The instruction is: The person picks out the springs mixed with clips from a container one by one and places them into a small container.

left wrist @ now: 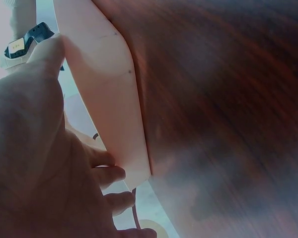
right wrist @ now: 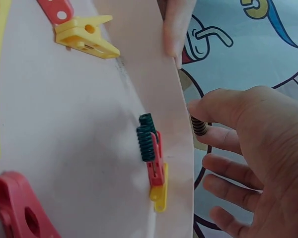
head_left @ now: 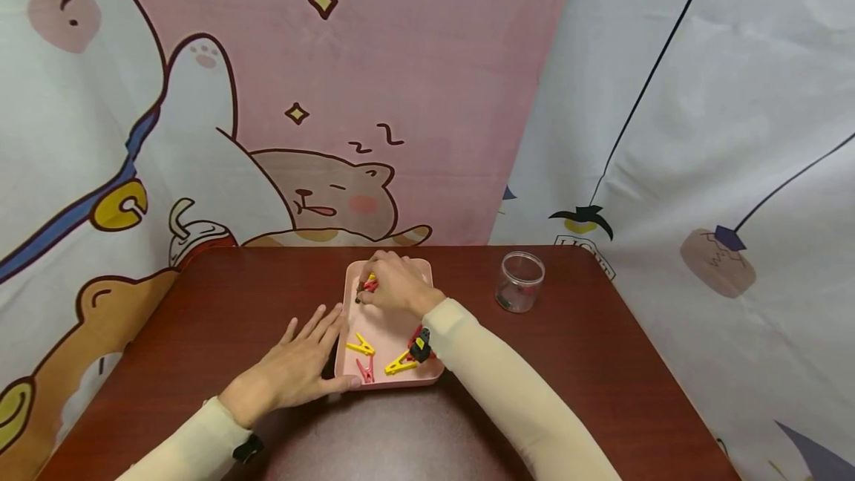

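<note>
Between the thumb and index finger of my right hand (head_left: pixel 398 286) a small dark coil spring (right wrist: pixel 198 126) is pinched, over the far left part of a pink tray (head_left: pixel 390 320). Below it, in the right wrist view, green springs (right wrist: pixel 146 138) lie in the tray beside a red clothespin (right wrist: pixel 156 168) and a yellow clothespin (right wrist: pixel 160 195). My left hand (head_left: pixel 294 366), fingers spread and straight, touches the tray's left side; its thumb reaches the near rim. Near that thumb lie another yellow clothespin (head_left: pixel 361 344) and a small red clothespin (head_left: pixel 365 370).
Right of the tray stands a clear jar (head_left: pixel 519 283) with small dark and red things at its bottom. One more yellow clothespin (head_left: pixel 401 364) lies in the tray's near right part, partly hidden by the right wrist camera (head_left: pixel 421 345). A printed cloth (head_left: pixel 434 95) hangs behind the brown table (head_left: pixel 267 295).
</note>
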The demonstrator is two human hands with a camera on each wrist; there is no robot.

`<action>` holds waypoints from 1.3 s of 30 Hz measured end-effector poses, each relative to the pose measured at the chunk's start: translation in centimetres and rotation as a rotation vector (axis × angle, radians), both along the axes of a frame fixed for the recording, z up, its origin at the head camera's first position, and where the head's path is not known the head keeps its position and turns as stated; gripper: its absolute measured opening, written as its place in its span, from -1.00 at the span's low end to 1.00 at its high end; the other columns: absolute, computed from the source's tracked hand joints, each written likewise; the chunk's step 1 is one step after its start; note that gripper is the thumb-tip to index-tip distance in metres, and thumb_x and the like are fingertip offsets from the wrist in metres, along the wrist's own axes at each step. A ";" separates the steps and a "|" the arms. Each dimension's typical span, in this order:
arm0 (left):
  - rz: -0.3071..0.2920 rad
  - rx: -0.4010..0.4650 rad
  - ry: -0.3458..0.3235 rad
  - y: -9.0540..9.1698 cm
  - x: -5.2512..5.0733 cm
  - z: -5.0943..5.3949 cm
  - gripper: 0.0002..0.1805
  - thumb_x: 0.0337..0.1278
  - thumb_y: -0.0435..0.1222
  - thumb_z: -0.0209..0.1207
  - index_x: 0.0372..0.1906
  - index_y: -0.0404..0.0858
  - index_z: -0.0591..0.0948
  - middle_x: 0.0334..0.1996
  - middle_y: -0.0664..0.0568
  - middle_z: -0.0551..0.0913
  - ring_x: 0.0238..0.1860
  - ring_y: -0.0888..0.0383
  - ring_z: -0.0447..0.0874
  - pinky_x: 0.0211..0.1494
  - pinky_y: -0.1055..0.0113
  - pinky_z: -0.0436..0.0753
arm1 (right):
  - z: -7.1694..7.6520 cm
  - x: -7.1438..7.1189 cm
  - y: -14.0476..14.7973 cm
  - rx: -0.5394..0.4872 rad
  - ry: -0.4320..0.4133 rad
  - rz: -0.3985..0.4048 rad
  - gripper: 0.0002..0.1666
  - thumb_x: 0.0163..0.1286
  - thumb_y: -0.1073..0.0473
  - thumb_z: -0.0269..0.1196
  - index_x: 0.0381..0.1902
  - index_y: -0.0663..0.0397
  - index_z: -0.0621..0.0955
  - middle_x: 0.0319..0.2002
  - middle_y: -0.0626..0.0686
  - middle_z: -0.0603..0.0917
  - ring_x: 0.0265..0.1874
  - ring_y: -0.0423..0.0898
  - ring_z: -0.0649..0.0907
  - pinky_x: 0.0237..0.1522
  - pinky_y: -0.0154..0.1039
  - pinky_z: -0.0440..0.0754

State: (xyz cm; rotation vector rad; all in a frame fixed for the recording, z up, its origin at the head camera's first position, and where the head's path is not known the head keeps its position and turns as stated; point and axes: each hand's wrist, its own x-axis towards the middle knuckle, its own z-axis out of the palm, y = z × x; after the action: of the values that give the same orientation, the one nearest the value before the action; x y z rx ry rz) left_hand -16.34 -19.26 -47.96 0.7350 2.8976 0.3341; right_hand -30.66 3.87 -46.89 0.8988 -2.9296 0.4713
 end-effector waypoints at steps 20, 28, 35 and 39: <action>0.003 -0.007 -0.025 0.0 -0.2 0.1 0.33 0.44 0.54 0.28 0.89 -0.33 0.23 0.94 -0.26 0.09 0.92 -0.44 0.05 0.78 -0.67 0.20 | 1.2 0.4 2.4 -0.065 0.033 0.004 -0.73 0.53 -0.17 0.59 0.06 -0.27 0.91 0.41 0.00 0.80 0.51 0.09 0.72 0.55 0.21 0.64; 0.012 -0.015 -0.030 0.1 -0.3 -0.1 0.37 0.41 0.59 0.25 0.90 -0.33 0.20 0.95 -0.25 0.06 0.94 -0.41 0.03 0.80 -0.66 0.18 | 1.5 0.8 3.5 -0.085 0.039 0.028 -0.73 0.54 -0.17 0.57 0.05 -0.25 0.90 0.35 0.01 0.81 0.46 0.09 0.73 0.51 0.22 0.63; 0.010 -0.007 -0.025 0.0 -0.4 -0.1 0.37 0.42 0.57 0.26 0.91 -0.32 0.17 0.95 -0.25 0.05 0.94 -0.40 0.03 0.80 -0.66 0.18 | 1.7 1.3 4.3 -0.098 0.059 0.036 -0.76 0.53 -0.18 0.58 -0.01 -0.26 0.91 0.33 0.01 0.83 0.41 0.08 0.75 0.46 0.25 0.68; 0.000 0.000 -0.015 0.1 -0.4 0.1 0.37 0.42 0.56 0.28 0.91 -0.33 0.17 0.95 -0.26 0.06 0.93 -0.41 0.05 0.78 -0.66 0.21 | 1.6 1.5 4.8 -0.106 0.063 0.037 -0.79 0.52 -0.15 0.58 -0.03 -0.25 0.92 0.35 0.05 0.83 0.43 0.11 0.75 0.50 0.28 0.67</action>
State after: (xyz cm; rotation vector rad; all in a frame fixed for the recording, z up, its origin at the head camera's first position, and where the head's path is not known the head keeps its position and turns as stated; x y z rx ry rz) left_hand -16.76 -19.12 -47.91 0.7290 2.8836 0.3381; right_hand -29.12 8.63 -45.27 0.9384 -2.8063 0.5829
